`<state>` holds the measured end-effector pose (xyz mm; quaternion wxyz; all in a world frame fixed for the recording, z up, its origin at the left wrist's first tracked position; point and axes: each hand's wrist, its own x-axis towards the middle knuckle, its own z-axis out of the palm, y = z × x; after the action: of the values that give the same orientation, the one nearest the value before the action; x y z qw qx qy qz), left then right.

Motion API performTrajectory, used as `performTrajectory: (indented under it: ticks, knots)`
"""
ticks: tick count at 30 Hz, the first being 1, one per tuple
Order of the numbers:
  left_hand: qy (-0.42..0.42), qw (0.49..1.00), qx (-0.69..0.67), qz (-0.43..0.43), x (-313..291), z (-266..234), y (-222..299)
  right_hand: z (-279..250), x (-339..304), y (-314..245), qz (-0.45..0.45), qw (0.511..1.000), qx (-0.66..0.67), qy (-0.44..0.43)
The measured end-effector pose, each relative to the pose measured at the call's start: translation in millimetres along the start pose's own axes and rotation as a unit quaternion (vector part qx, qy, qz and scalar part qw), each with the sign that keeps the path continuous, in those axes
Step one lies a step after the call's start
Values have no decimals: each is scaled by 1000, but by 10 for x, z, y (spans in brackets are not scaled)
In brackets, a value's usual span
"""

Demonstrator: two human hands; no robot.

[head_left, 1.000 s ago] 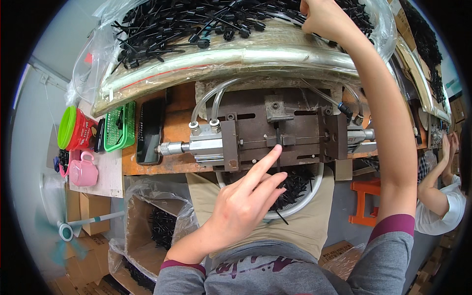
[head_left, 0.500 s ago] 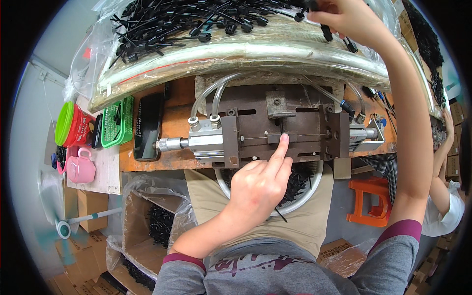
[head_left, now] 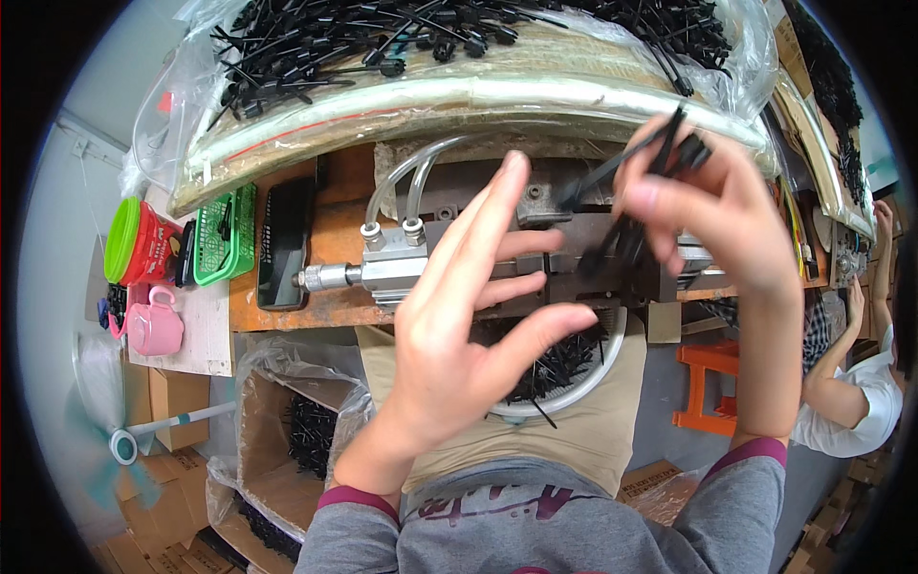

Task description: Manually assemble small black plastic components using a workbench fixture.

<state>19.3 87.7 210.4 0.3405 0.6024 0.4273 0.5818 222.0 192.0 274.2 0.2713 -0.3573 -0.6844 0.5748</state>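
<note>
My left hand (head_left: pixel 459 297) is raised over the left part of a dark metal fixture (head_left: pixel 564 206), fingers spread, holding nothing. To its right my right hand (head_left: pixel 712 196) grips several black plastic stems with thicker heads (head_left: pixel 626 225), partly smeared by motion. On the fixture's left sits a silver pneumatic cylinder (head_left: pixel 394 270) with two clear hoses (head_left: pixel 418 187). Much of the fixture's middle and right side is hidden behind my hands. Beyond it, a heap of the same black parts (head_left: pixel 382 33) lies on a plastic-covered tray with a pale tubular rim (head_left: pixel 459 94).
A round container of black pieces (head_left: pixel 559 368) rests at my lap. On the left are a phone (head_left: pixel 285 249), a green basket (head_left: pixel 227 239), a red tub (head_left: pixel 143 249) and a pink cup (head_left: pixel 156 323). A lined carton (head_left: pixel 277 440) stands below; an orange stool (head_left: pixel 706 387) and another person (head_left: pixel 851 392) are right.
My right hand has come back from the heap with black parts and is now over the fixture. My left hand has lifted its finger off the fixture and spread its fingers.
</note>
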Motion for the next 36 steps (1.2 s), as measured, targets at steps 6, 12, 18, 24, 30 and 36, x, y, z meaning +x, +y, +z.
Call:
performTrajectory:
  ticks: [6,12,18,24,30,36]
  knots:
    - [-70,979,152,117,-206,-88,112,134,-280,319,49,991,124,-1]
    - [-70,942,310,104,-421,69,-204,137,-460,414,23,982,154,110]
    - [-81,881,444,143,-453,187,-403,251,-548,525,13,981,125,151]
    - [-87,882,442,137,-379,171,-409,339,-609,484,58,974,119,182]
    - [-95,930,324,144,-328,118,-292,366,-604,532,85,970,165,156]
    - [-109,968,170,151,-438,38,-116,464,-551,474,76,969,198,130]
